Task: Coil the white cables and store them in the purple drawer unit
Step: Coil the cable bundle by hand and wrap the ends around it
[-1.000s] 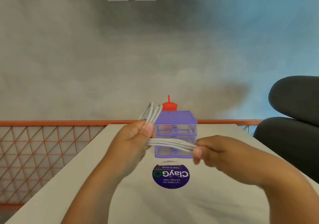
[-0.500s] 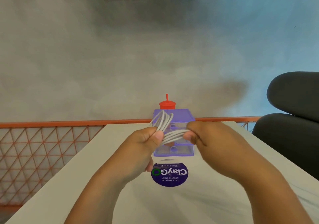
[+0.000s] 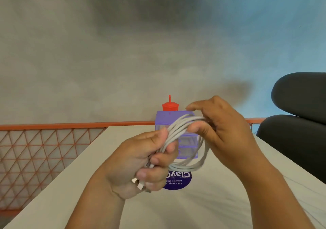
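A bundle of white cables [image 3: 178,129] is looped in front of me above the table. My left hand [image 3: 141,160] grips the bundle's lower end, with white plug ends sticking out below its fingers. My right hand [image 3: 218,129] holds the upper bend of the loop between thumb and curled fingers. A loose loop of the cables hangs down between the hands. Behind them the small purple drawer unit [image 3: 162,117] stands on the table, its clear drawers pushed in and partly hidden by cables and hands.
A red cup with a straw [image 3: 169,105] stands behind the drawer unit. A round purple sticker [image 3: 183,181] lies on the white table [image 3: 194,207]. An orange mesh railing [image 3: 44,149] runs along the left. A dark chair [image 3: 299,122] stands at the right.
The cables, first held stretched between the hands, are now folded into a loop. My right hand rose and came over the top of the bundle; my left hand dropped lower.
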